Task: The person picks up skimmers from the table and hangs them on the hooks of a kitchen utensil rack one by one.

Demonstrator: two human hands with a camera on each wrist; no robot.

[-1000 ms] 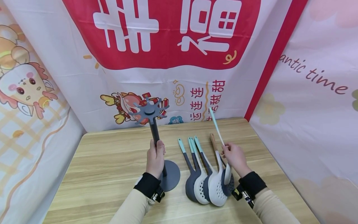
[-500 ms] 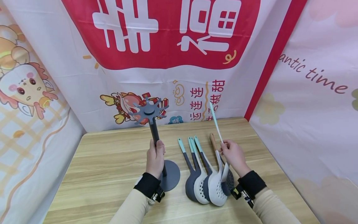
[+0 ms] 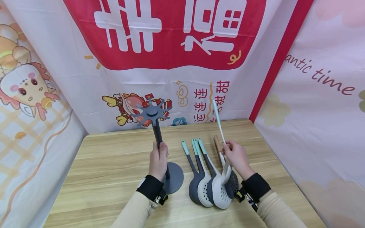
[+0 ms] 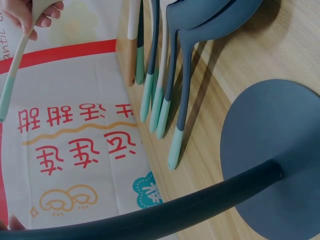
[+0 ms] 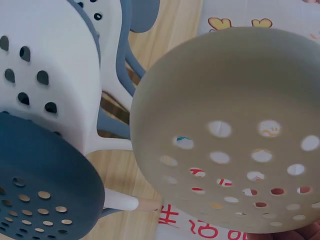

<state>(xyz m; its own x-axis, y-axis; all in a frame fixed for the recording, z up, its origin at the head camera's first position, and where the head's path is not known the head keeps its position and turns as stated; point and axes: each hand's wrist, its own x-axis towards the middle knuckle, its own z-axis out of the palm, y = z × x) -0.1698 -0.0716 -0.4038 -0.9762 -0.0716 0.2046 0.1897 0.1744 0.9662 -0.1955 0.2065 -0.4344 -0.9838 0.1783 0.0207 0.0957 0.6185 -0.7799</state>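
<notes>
My left hand (image 3: 158, 161) grips the dark pole of a utensil stand (image 3: 152, 112), which has a ring of hooks on top and a round base (image 4: 270, 130) on the table. My right hand (image 3: 238, 158) pinches a white skimmer (image 5: 225, 85) by its stem, and the mint handle (image 3: 216, 115) points up and away. Its holed bowl hangs lowest, over the row of utensils in the head view. That row holds a dark ladle (image 3: 195, 190), a white slotted spoon (image 3: 203, 194), a larger white slotted spoon (image 3: 221, 196) and a dark skimmer (image 5: 50, 185), among others, overlapping.
The wooden table (image 3: 108, 177) meets a printed cloth backdrop (image 3: 171, 76) at its back edge, with more cloth (image 3: 313, 133) along the right side. One utensil in the row has a brown handle end (image 3: 217, 144); several others end in mint.
My right hand has lifted the white skimmer slightly and shifted it left, over the larger white slotted spoon. My left hand and the stand have stayed put.
</notes>
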